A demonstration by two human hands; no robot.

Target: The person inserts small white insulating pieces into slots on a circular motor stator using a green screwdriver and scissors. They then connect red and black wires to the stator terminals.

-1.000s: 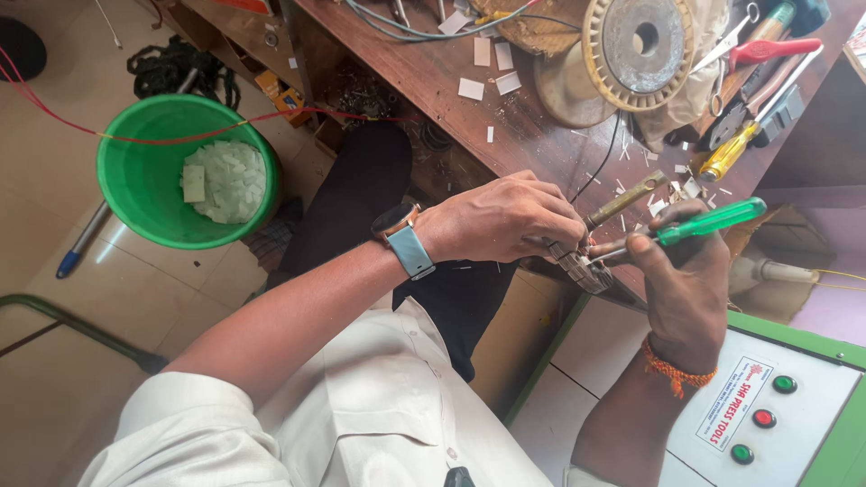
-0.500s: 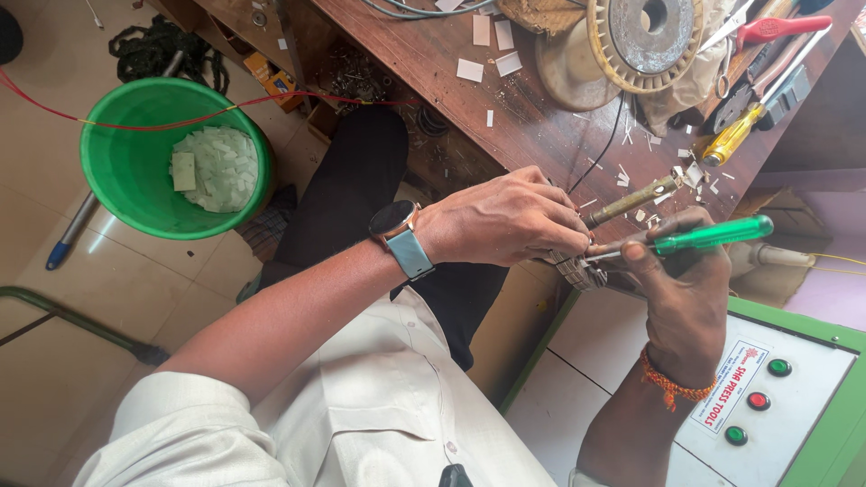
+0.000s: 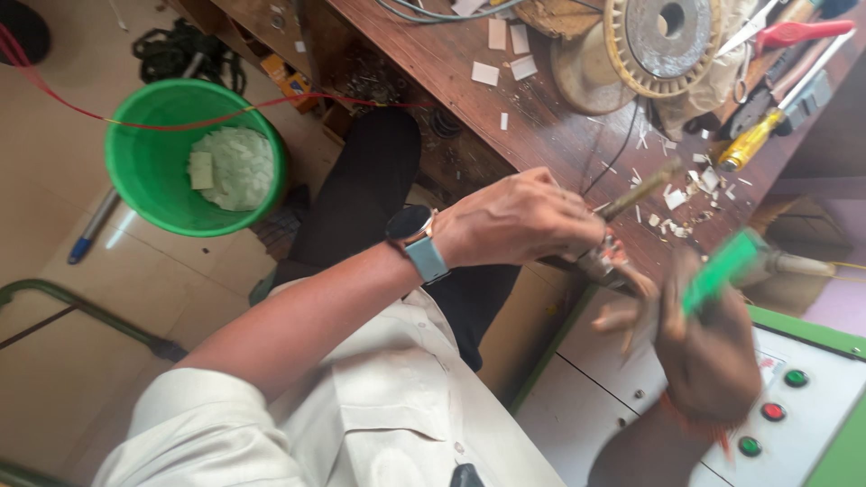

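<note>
Only the head view here, looking down over the person's lap at the edge of a brown wooden tabletop [image 3: 541, 117].

The left hand [image 3: 519, 221] reaches across from the left with a smartwatch [image 3: 417, 239] on the wrist. Its fingers [image 3: 564, 225] are curled and pressed together around a small metal part [image 3: 603, 260], held right at the near edge of the tabletop. A thin brass-coloured rod [image 3: 640, 191] pokes out of that fist, up and to the right.

The right hand [image 3: 708, 347] is just right of and nearer than the left, pretty motion-blurred. It's wrapped around a green-handled tool [image 3: 722, 269], most likely a screwdriver, with the handle sticking out of the top of the fist. The tool's tip is lost in the blur, so I can't tell if it touches the metal part. An orange band [image 3: 690, 419] sits on that wrist.

Around them: small white scraps [image 3: 677, 198] lie scattered on the tabletop just beyond the hands, and farther back there's a round stator-like metal ring [image 3: 663, 41], a yellow-handled screwdriver [image 3: 753, 144] and red-handled pliers [image 3: 798, 34]. On the floor to the left stands a green bucket [image 3: 149, 176] with white scraps inside, a red wire [image 3: 207, 122] running across its top. Bottom right is a white and green control box [image 3: 812, 397] with green and red buttons.
</note>
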